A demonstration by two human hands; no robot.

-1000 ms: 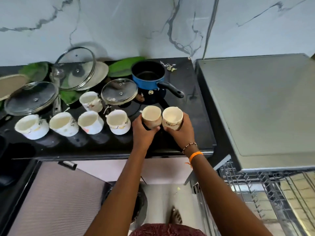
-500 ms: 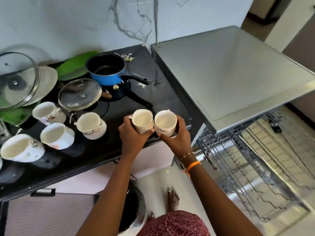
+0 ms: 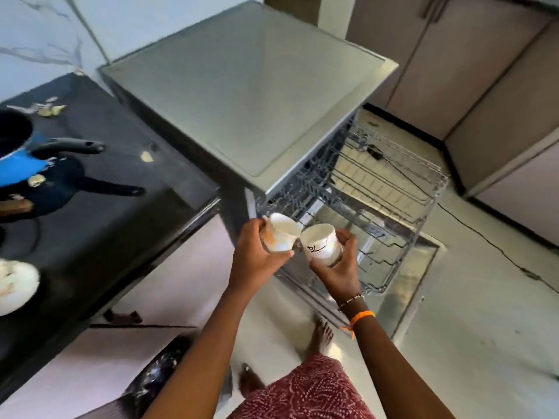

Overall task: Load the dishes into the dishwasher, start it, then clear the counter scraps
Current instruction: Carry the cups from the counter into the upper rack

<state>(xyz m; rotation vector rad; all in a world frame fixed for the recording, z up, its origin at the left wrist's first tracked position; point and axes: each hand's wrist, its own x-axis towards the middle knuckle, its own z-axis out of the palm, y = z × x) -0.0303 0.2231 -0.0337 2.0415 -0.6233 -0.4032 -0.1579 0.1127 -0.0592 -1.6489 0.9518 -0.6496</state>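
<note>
My left hand point(image 3: 255, 258) grips a white cup with an orange stain point(image 3: 279, 235). My right hand point(image 3: 338, 264) holds a second white cup with a dark drawing point(image 3: 320, 244). Both cups are tilted and touch each other in the air, just in front of the dishwasher's pulled-out wire rack point(image 3: 390, 192). The silver dishwasher point(image 3: 248, 86) stands right of the black counter point(image 3: 99, 213). Its open door point(image 3: 414, 282) lies low under the rack.
A blue saucepan point(image 3: 15, 164) with a black handle sits at the counter's left, scraps point(image 3: 50, 108) behind it. One white cup point(image 3: 13, 285) shows at the left edge. A black cable point(image 3: 496, 246) runs across the floor. Cabinets point(image 3: 499, 86) stand to the right.
Both hands lifted the two cups off the counter and carried them right, to the front of the dishwasher rack. My view turned right, so most counter dishes left the frame.
</note>
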